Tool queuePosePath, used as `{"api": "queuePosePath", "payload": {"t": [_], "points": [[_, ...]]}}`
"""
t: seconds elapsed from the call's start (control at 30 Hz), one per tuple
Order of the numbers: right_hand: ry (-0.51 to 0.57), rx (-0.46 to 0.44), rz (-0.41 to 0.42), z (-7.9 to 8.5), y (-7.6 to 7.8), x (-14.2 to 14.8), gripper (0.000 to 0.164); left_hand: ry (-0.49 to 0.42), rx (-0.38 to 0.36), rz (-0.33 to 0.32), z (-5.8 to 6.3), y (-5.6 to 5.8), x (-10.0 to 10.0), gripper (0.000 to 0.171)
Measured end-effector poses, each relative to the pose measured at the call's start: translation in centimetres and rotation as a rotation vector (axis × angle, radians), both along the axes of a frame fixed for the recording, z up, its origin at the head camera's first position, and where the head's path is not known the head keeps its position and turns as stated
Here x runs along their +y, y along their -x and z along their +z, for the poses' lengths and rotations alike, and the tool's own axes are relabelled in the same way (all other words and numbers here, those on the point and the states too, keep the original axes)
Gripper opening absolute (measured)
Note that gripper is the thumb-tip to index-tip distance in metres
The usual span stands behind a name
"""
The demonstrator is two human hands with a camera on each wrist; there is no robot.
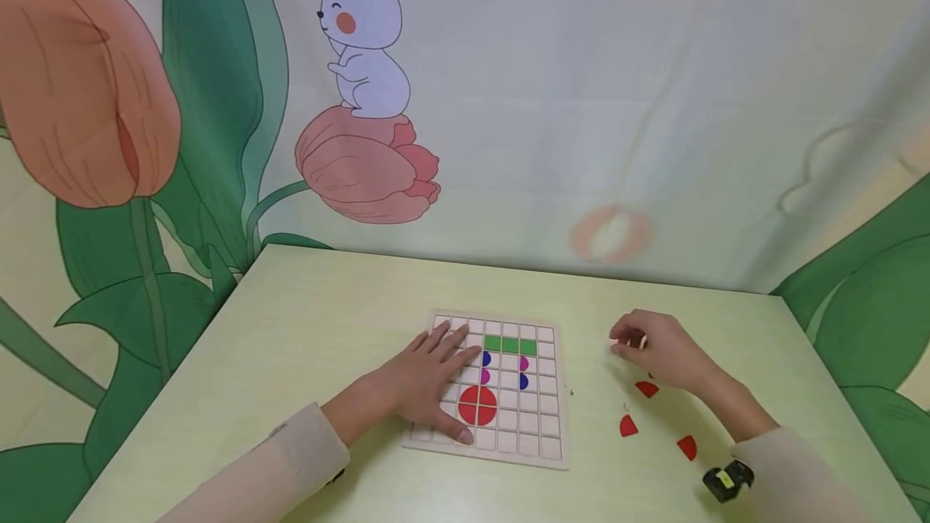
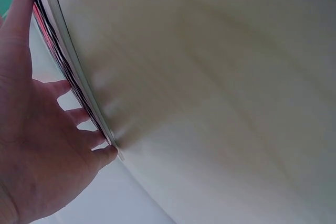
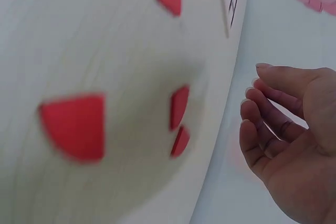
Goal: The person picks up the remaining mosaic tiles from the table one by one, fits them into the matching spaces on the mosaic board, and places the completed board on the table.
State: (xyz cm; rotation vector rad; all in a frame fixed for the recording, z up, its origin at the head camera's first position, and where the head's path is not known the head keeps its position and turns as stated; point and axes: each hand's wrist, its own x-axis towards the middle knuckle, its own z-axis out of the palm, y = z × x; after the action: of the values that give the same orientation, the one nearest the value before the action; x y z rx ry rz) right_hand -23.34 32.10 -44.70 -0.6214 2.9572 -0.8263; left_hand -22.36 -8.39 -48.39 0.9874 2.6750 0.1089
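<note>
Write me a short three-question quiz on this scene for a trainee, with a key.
1. True or false: the left hand rests on the gridded board.
2. How many loose red pieces show on the table in the right wrist view?
3. Multiple choice: what does the right hand hold?
A) a green square
B) nothing visible
C) a blue half-circle

Key:
1. True
2. Four
3. B

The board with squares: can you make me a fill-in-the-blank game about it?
The hand resting on the board is the person's ____ one.
The row of three coloured squares is ____.
The red circle is made of ____ parts.
Loose pieces by the right hand are ____.

Missing words: left; green; four; red.
</note>
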Motion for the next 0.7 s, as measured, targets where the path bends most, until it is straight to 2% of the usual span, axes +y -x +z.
{"api": "queuePosePath", "payload": {"t": [0.17, 0.37, 0.7], "points": [[-0.024, -0.023, -0.055, -0.5, -0.4, 3.3, 0.014, -0.019, -0.011, -0.003, 0.1, 0.2, -0.1, 0.129], [-0.03, -0.076, -0.108, -1.8, -1.1, 5.8, 0.017, -0.026, -0.019, 0.002, 0.2, 0.2, 0.0, 0.129], [-0.026, -0.095, -0.108, -3.3, -1.3, 6.7, 0.019, -0.029, -0.018, 0.008, 0.6, 0.3, 0.2, 0.128]]}}
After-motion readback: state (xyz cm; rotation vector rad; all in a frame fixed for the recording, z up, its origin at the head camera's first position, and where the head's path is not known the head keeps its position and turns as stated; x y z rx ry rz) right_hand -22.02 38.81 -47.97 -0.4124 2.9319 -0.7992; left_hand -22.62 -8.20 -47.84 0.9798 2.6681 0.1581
